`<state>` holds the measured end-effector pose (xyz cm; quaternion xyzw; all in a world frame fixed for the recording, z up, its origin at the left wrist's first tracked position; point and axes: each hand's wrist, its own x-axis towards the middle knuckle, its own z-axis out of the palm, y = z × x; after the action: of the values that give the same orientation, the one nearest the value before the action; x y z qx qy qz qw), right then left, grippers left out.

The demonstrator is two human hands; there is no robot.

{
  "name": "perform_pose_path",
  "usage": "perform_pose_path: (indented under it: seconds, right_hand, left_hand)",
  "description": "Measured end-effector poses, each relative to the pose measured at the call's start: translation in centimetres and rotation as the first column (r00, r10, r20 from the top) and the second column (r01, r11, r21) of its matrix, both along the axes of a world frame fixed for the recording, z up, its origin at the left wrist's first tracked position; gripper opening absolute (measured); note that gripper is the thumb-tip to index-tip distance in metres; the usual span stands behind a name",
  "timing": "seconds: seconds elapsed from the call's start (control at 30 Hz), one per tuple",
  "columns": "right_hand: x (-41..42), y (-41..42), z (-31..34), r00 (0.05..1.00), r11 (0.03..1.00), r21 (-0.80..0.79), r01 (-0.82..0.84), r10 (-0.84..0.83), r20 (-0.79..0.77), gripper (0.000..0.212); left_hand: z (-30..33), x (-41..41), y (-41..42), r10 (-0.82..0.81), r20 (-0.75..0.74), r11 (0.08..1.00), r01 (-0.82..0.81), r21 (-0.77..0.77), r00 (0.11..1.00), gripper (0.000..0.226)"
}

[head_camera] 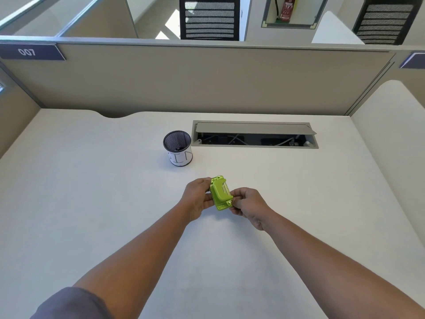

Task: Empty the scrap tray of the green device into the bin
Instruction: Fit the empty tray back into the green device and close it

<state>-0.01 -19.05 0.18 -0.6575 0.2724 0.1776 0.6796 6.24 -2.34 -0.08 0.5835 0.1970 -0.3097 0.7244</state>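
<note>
The green device (220, 192), a small lime-green plastic block, is held above the middle of the white desk (92, 203). My left hand (197, 199) grips its left side and my right hand (249, 204) pinches its right, lower edge. Whether the scrap tray is on or off the device cannot be made out. The bin (178, 149), a small black mesh cup wrapped in a white paper label, stands upright on the desk behind and to the left of my hands, apart from them.
An open cable hatch (254, 134) with wires inside is set into the desk right of the bin. A beige partition (207, 77) closes the back, and a lower divider (391, 111) stands on the right. Chairs show beyond.
</note>
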Motion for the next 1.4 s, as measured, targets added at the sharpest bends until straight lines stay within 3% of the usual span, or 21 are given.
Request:
perform_pose_path:
  seconds: [0.23, 0.53, 0.9, 1.1, 1.27, 1.4]
  right_hand:
    - [0.4, 0.3, 0.2, 1.0, 1.0, -0.022, -0.001, 0.001, -0.015, 0.014]
    - [2.2, 0.3, 1.5, 0.992, 0.989, 0.075, 0.125, -0.125, 0.002, 0.017]
    - [2.5, 0.0, 1.7, 0.995, 0.994, -0.032, 0.103, -0.103, 0.009, 0.008]
    - [1.7, 0.6, 1.8, 0.995, 0.994, 0.031, 0.101, -0.1, -0.031, 0.018]
    - [0.4, -0.1, 1.7, 0.987, 0.963, 0.248, 0.105, -0.07, -0.147, 0.02]
    - [0.1, -0.6, 1.3, 0.99, 0.93, 0.352, 0.105, -0.063, -0.129, 0.02]
  left_hand:
    - [-0.4, 0.4, 0.0, 0.001, 0.03, 0.994, -0.004, 0.106, 1.0, 0.022]
    - [-0.1, -0.1, -0.2, -0.168, 0.068, 0.982, 0.161, 0.101, 0.983, 0.019]
    - [-0.2, -0.4, -0.4, -0.197, 0.072, 0.977, 0.19, 0.093, 0.978, 0.017]
    - [-0.5, -0.5, -0.8, -0.032, 0.006, 0.999, 0.032, 0.0, 0.999, 0.019]
    - [-0.5, -0.5, -1.0, 0.158, -0.047, 0.984, -0.161, -0.082, 0.986, 0.014]
    - [-0.5, -0.6, -1.1, 0.24, -0.08, 0.963, -0.247, -0.108, 0.968, 0.023]
